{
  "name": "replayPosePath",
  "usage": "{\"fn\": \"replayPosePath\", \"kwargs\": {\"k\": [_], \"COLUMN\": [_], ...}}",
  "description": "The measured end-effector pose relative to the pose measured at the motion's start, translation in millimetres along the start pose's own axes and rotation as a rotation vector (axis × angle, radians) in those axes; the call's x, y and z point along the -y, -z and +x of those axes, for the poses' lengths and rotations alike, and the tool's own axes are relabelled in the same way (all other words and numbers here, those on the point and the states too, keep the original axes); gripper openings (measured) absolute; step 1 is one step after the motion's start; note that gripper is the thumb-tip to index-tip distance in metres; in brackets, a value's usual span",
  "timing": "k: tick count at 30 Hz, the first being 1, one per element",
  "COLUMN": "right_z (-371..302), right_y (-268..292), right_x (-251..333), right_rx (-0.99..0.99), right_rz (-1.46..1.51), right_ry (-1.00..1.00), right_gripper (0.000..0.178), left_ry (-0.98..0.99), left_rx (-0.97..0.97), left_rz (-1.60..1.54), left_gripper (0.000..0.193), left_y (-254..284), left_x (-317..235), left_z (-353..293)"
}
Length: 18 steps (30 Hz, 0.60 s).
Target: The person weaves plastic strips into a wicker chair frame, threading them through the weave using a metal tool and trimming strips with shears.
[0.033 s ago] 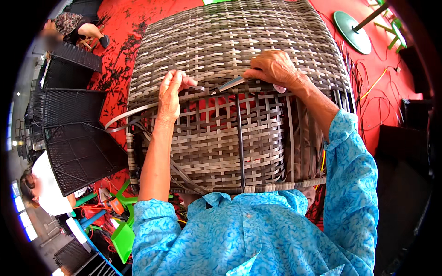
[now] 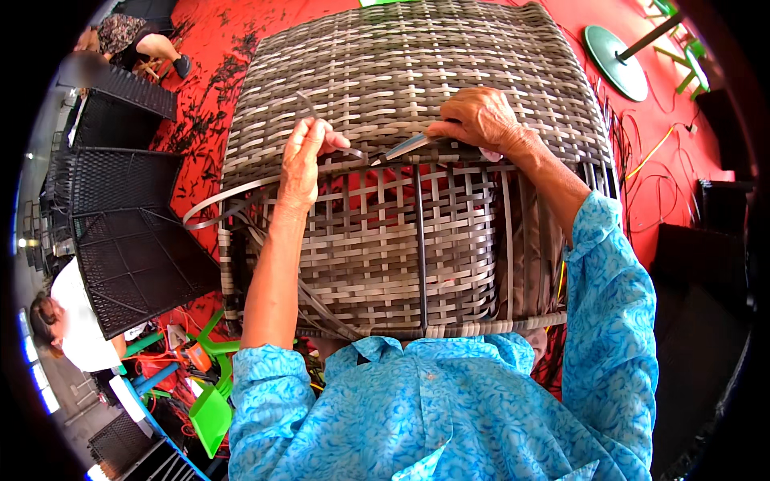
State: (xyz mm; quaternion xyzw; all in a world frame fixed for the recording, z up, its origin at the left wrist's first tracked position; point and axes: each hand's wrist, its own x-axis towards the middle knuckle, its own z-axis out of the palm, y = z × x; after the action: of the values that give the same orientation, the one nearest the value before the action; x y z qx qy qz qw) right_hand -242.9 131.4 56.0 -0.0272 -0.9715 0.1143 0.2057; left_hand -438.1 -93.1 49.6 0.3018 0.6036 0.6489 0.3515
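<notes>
A large wicker piece woven from grey-brown flat strips [image 2: 417, 68] lies before me. Its nearer side is an open lattice [image 2: 377, 244], crossed by a dark upright rod [image 2: 421, 248]. My left hand [image 2: 301, 164] pinches a loose flat weaving strip [image 2: 233, 193] just over the edge between the two sides. The strip's long tail loops out to the left. My right hand [image 2: 480, 119] is closed around a pointed metal blade [image 2: 407, 146], its handle hidden in the palm. The blade's tip points left, at the woven edge near the strip's curled end.
Black woven panels [image 2: 132, 248] stand at left, near a person in white [image 2: 80, 321]; another person [image 2: 132, 40] sits farther back. Strip scraps litter the red floor [image 2: 204, 120]. A green dustpan [image 2: 211, 421] lies lower left. A round green base with a pole [image 2: 613, 64] and cables are at right.
</notes>
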Motion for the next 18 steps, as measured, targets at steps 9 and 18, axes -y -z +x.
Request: {"fn": "replayPosePath", "kwargs": {"k": [9,18], "right_z": [16,6], "right_y": [-13,5], "right_x": [7,-1], "right_rx": [-0.042,-0.061], "right_rz": [0.001,0.079], "right_ry": [0.073,-0.011], "right_gripper": [0.041,0.039], "left_ry": [0.032,-0.03], "left_rx": [0.027,0.195], "left_rz": [0.105,-0.427], "left_gripper": [0.023,0.022], "left_y": [-1,-32], "left_x": [-2,-52], "left_z": [-1,-17]}}
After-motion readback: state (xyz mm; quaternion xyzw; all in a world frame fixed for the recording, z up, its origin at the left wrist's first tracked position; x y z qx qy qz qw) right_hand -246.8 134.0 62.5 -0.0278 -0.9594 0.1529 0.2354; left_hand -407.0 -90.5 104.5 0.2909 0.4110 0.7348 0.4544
